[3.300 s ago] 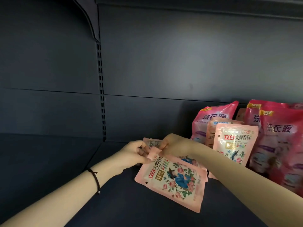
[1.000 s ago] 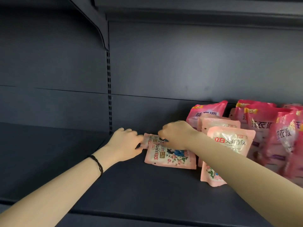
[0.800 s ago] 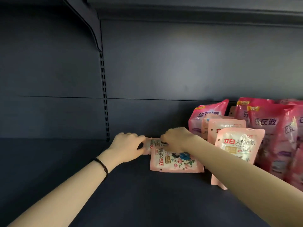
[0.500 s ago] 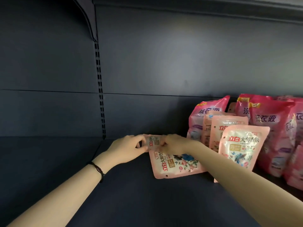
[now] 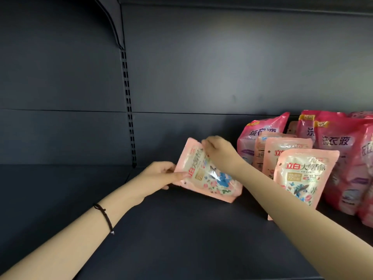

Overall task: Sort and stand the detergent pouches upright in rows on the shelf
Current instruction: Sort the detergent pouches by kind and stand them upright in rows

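Note:
A light pink flowered detergent pouch [image 5: 203,174] is tilted up off the dark shelf [image 5: 181,229], its top leaning left. My left hand [image 5: 161,175] pinches its left edge and my right hand [image 5: 219,150] pinches its top edge. To the right, three more light pink pouches stand upright in a row, the front one [image 5: 302,178] nearest me. Behind and beside them stand several larger dark pink pouches [image 5: 341,158].
The shelf's dark back panel [image 5: 201,77] rises close behind the pouches, with a slotted upright [image 5: 129,118] and a bracket [image 5: 113,19] at upper left. An upper shelf edge runs along the top. Bare shelf lies to the left and in front.
The flowered pouch lay flat on the shelf under both hands; now it is lifted and tilted up on its edge. My right hand rose with its top edge.

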`<act>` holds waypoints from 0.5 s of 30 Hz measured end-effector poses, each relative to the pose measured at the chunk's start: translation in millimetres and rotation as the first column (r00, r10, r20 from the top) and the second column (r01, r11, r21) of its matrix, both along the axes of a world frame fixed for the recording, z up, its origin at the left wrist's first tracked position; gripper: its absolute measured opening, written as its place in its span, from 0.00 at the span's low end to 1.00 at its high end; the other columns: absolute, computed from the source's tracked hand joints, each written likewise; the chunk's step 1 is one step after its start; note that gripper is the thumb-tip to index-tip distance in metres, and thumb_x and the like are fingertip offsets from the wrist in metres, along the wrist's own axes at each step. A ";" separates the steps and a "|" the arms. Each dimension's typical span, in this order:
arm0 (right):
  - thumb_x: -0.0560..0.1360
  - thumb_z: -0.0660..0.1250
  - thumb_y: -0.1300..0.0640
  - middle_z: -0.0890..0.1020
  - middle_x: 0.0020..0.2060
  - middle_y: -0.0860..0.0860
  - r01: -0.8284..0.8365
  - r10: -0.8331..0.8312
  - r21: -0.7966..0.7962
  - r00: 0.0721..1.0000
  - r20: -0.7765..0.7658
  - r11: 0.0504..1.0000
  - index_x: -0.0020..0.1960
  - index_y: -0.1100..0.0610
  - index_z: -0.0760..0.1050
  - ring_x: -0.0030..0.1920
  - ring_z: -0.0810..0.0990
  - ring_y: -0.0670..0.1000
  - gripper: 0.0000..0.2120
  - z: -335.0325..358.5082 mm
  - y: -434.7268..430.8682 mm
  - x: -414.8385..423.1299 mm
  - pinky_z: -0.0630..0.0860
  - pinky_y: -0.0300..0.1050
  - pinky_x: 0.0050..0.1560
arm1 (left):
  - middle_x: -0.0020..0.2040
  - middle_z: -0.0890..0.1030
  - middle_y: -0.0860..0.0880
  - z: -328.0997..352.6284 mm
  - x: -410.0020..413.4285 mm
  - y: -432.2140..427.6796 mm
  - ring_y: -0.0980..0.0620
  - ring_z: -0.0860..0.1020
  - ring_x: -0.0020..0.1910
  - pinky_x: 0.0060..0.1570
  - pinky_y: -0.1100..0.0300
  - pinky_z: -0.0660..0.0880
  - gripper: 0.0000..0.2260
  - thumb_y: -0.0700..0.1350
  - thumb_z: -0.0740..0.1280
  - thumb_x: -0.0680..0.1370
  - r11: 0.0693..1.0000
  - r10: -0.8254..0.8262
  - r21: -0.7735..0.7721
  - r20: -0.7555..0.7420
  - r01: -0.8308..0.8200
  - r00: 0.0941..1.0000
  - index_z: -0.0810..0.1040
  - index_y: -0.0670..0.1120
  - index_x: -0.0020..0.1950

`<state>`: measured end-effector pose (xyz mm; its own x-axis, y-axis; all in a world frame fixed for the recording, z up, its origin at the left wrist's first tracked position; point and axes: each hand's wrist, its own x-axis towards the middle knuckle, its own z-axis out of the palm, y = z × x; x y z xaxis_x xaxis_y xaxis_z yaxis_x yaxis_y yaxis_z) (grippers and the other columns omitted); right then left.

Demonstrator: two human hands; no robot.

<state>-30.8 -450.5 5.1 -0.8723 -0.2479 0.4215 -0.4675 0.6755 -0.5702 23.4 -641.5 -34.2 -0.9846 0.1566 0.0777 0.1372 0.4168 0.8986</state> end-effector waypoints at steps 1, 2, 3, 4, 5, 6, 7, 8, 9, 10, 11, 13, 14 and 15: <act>0.83 0.54 0.55 0.69 0.33 0.50 0.027 -0.028 -0.075 1.000 -0.008 0.997 0.35 0.57 0.66 0.31 0.67 0.46 0.18 1.6 -0.4 0.8 0.62 0.39 0.30 | 0.47 0.85 0.55 1.7 0.4 3.4 0.59 0.82 0.48 0.51 0.59 0.79 0.08 0.49 0.71 0.75 0.998 0.035 0.055 -0.025 -0.033 0.999 0.81 0.49 0.52; 0.83 0.53 0.55 0.68 0.32 0.50 0.041 -0.041 -0.158 0.999 0.005 0.986 0.36 0.58 0.66 0.30 0.65 0.46 0.17 2.3 -0.6 2.6 0.61 0.39 0.30 | 0.48 0.85 0.53 3.2 0.4 7.1 0.57 0.82 0.49 0.50 0.58 0.80 0.07 0.45 0.71 0.75 0.991 0.079 0.115 -0.056 -0.072 0.995 0.81 0.48 0.53; 0.83 0.53 0.55 0.67 0.31 0.51 0.046 -0.040 -0.251 0.999 0.030 0.967 0.37 0.58 0.66 0.30 0.65 0.46 0.17 2.1 -0.8 5.3 0.61 0.38 0.30 | 0.49 0.85 0.52 4.6 0.2 10.4 0.55 0.82 0.50 0.49 0.58 0.80 0.07 0.43 0.71 0.76 0.977 0.125 0.182 -0.086 -0.108 0.988 0.80 0.46 0.53; 0.82 0.53 0.55 0.67 0.30 0.52 0.048 -0.029 -0.348 0.998 0.057 0.936 0.38 0.59 0.66 0.30 0.65 0.47 0.16 1.0 -0.3 8.4 0.62 0.40 0.31 | 0.49 0.85 0.50 6.2 -0.3 13.4 0.53 0.82 0.51 0.48 0.59 0.80 0.07 0.41 0.70 0.76 0.957 0.163 0.258 -0.106 -0.132 0.981 0.80 0.45 0.54; 0.82 0.53 0.55 0.69 0.31 0.53 0.049 -0.014 -0.438 0.996 0.083 0.898 0.39 0.59 0.67 0.32 0.68 0.49 0.15 -0.5 0.6 12.4 0.65 0.42 0.33 | 0.49 0.85 0.49 7.6 -0.8 15.7 0.52 0.83 0.50 0.46 0.60 0.81 0.07 0.41 0.69 0.77 0.932 0.189 0.334 -0.114 -0.141 0.975 0.80 0.44 0.54; 0.82 0.54 0.53 0.72 0.34 0.54 0.048 0.012 -0.516 0.994 0.111 0.855 0.41 0.59 0.69 0.34 0.72 0.50 0.14 -2.2 2.2 17.0 0.69 0.43 0.36 | 0.49 0.85 0.49 9.3 -1.3 18.1 0.52 0.83 0.50 0.46 0.60 0.81 0.07 0.40 0.69 0.77 0.903 0.204 0.404 -0.113 -0.143 0.972 0.80 0.44 0.55; 0.82 0.55 0.51 0.76 0.36 0.54 0.037 0.054 -0.577 0.989 0.141 0.816 0.44 0.58 0.71 0.37 0.76 0.50 0.14 -4.4 4.5 21.8 0.73 0.43 0.38 | 0.49 0.85 0.48 11.0 -1.3 20.6 0.51 0.83 0.50 0.46 0.59 0.81 0.07 0.40 0.68 0.78 0.876 0.217 0.459 -0.109 -0.145 0.970 0.80 0.44 0.55; 0.81 0.57 0.48 0.80 0.39 0.51 0.018 0.110 -0.618 0.980 0.168 0.786 0.47 0.57 0.73 0.39 0.81 0.48 0.13 -7.8 7.1 25.9 0.77 0.41 0.38 | 0.50 0.85 0.47 12.1 -1.3 23.5 0.50 0.83 0.51 0.49 0.57 0.81 0.07 0.41 0.68 0.78 0.855 0.232 0.496 -0.104 -0.152 0.967 0.80 0.44 0.55; 0.80 0.59 0.47 0.82 0.40 0.47 0.000 0.165 -0.639 0.966 0.198 0.769 0.50 0.56 0.73 0.40 0.83 0.44 0.12 -12.3 10.0 29.8 0.78 0.38 0.36 | 0.50 0.85 0.47 12.2 -1.3 27.2 0.48 0.83 0.52 0.52 0.53 0.80 0.07 0.41 0.67 0.78 0.840 0.245 0.518 -0.098 -0.160 0.965 0.80 0.43 0.55; 0.79 0.61 0.47 0.84 0.41 0.44 -0.006 0.206 -0.646 0.950 0.235 0.764 0.51 0.54 0.73 0.40 0.84 0.42 0.10 -17.9 12.8 33.0 0.79 0.37 0.34 | 0.50 0.85 0.46 10.9 -0.7 31.3 0.47 0.83 0.52 0.55 0.50 0.78 0.07 0.43 0.67 0.78 0.830 0.249 0.533 -0.088 -0.166 0.964 0.80 0.43 0.54; 0.79 0.62 0.49 0.84 0.43 0.44 -0.001 0.231 -0.647 0.935 0.271 0.763 0.53 0.53 0.73 0.41 0.84 0.41 0.08 -24.2 16.0 35.6 0.79 0.37 0.34 | 0.51 0.85 0.46 8.7 0.3 35.6 0.47 0.83 0.53 0.57 0.48 0.77 0.08 0.44 0.67 0.78 0.824 0.243 0.542 -0.073 -0.166 0.967 0.80 0.43 0.55; 0.80 0.62 0.52 0.85 0.46 0.45 0.001 0.256 -0.656 0.920 0.296 0.755 0.54 0.52 0.74 0.45 0.85 0.43 0.06 -35.6 22.2 39.3 0.81 0.39 0.39 | 0.51 0.85 0.48 1.6 3.9 42.1 0.48 0.83 0.52 0.57 0.46 0.78 0.09 0.46 0.67 0.78 0.834 0.205 0.533 -0.052 -0.146 0.977 0.80 0.45 0.56; 0.80 0.61 0.53 0.85 0.47 0.45 -0.011 0.259 -0.654 0.923 0.284 0.756 0.54 0.53 0.75 0.46 0.84 0.44 0.07 -39.7 24.7 40.7 0.81 0.39 0.41 | 0.51 0.85 0.49 -2.2 5.7 43.6 0.50 0.83 0.51 0.56 0.47 0.78 0.09 0.47 0.67 0.78 0.849 0.184 0.513 -0.062 -0.127 0.981 0.80 0.47 0.56; 0.81 0.60 0.54 0.85 0.47 0.45 -0.023 0.254 -0.646 0.930 0.267 0.763 0.54 0.54 0.76 0.47 0.84 0.44 0.08 -42.4 27.1 42.3 0.81 0.39 0.43 | 0.51 0.85 0.50 -5.3 7.7 44.4 0.51 0.83 0.51 0.54 0.48 0.79 0.09 0.47 0.67 0.78 0.863 0.171 0.494 -0.085 -0.108 0.982 0.80 0.48 0.56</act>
